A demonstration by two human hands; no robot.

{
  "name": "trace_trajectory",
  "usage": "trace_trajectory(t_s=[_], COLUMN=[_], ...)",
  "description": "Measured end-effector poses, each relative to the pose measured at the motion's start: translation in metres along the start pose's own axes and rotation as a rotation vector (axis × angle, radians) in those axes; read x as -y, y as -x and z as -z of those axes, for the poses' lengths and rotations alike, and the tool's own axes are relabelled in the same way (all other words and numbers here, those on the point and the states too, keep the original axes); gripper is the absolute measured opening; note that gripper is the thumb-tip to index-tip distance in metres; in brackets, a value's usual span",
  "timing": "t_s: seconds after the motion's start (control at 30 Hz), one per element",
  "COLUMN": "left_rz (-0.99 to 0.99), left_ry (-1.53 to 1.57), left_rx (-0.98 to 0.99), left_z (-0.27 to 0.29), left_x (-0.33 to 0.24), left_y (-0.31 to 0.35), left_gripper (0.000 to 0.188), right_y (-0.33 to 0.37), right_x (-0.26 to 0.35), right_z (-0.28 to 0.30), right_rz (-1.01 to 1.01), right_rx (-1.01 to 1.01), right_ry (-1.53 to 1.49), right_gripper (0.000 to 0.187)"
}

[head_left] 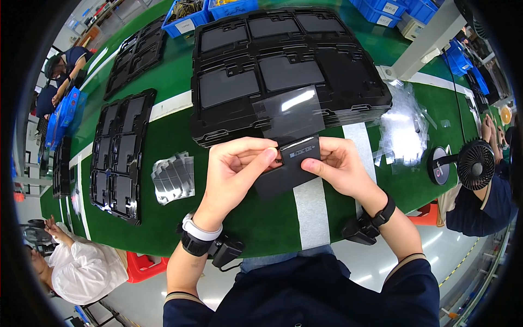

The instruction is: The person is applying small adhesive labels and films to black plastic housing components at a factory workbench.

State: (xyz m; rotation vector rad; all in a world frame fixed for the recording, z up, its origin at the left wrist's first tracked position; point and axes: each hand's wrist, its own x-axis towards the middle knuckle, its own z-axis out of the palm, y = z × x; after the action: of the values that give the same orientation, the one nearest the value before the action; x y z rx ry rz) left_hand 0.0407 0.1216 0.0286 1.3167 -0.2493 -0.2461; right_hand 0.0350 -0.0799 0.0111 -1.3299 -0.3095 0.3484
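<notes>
Between my two hands is a flat black battery (291,173) with small pale print and a silvery strip along its upper edge. My left hand (234,170) pinches its upper left corner with thumb and forefinger. On the other side, my right hand (344,163) grips it, the thumb on its face and the fingers behind. A clear plastic film (291,111) rises just beyond the battery, overlapping the near edge of a stack of black trays (346,73). Whether the film is joined to the battery, I cannot tell. Similar flat black pieces (229,86) lie in the top tray's pockets.
Left of my hands lies a small pile of clear films (173,177), beside another filled black tray (121,152). A larger heap of films (402,131) and a black fan (475,164) are at the right. Blue bins (186,16) line the far side. Other people sit at both sides.
</notes>
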Motion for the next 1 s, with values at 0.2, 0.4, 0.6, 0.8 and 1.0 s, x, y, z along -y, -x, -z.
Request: trace_trajectory(t_s=[0.2, 0.4, 0.6, 0.8, 1.0], left_rz=[-0.007, -0.018, -0.02, -0.048, -0.062], left_ry=[-0.014, -0.036, -0.049, -0.031, -0.08], left_rx=[-0.001, -0.008, -0.02, -0.009, -0.052], left_z=[-0.0001, -0.0012, -0.0014, -0.0066, -0.0059], left_x=[0.0021, 0.0014, 0.0024, 0.0036, 0.0084], left_y=[-0.001, -0.0006, 0.0002, 0.0005, 0.0024], left_gripper=[0.016, 0.015, 0.015, 0.015, 0.013], right_y=[-0.0005, -0.0008, -0.001, 0.0003, 0.0019], right_x=[-0.0005, 0.0022, 0.0018, -0.0008, -0.0006], right_z=[0.0006, -0.0005, -0.0011, -0.0026, -0.0041], right_rz=[-0.003, -0.008, -0.018, -0.019, 0.002], right_rx=[-0.007, -0.013, -0.028, -0.064, -0.065], right_ry=[-0.003, 0.004, 0.006, 0.053, 0.074], right_gripper=[0.019, 0.018, 0.018, 0.018, 0.017])
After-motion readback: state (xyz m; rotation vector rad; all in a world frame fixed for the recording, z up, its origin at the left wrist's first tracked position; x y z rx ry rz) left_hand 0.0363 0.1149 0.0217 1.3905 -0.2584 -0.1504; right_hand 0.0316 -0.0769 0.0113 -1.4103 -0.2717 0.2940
